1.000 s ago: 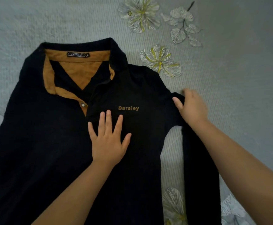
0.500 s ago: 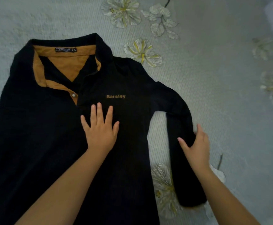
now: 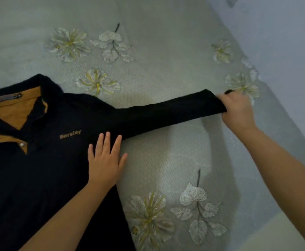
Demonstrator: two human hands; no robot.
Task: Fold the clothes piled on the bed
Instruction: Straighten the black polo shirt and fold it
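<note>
A black long-sleeved polo shirt (image 3: 39, 169) with a mustard collar lining and gold lettering lies face up on the bed, filling the left half of the view. My left hand (image 3: 105, 158) presses flat on its right chest edge, fingers straight and spread. The shirt's sleeve (image 3: 166, 113) stretches out straight to the right across the bedspread. My right hand (image 3: 237, 109) grips the cuff end of that sleeve, fingers curled round the fabric. The shirt's left side and hem run out of view.
The bed wears a pale grey-green ribbed bedspread (image 3: 166, 60) printed with white and yellow flowers. The bed's edge (image 3: 267, 87) runs diagonally down the right, with a bluish wall or floor beyond it.
My right hand slid down the bent sleeve, took hold of its cuff and pulled the sleeve out straight to the right. My left hand shifted toward the shirt's right edge.
</note>
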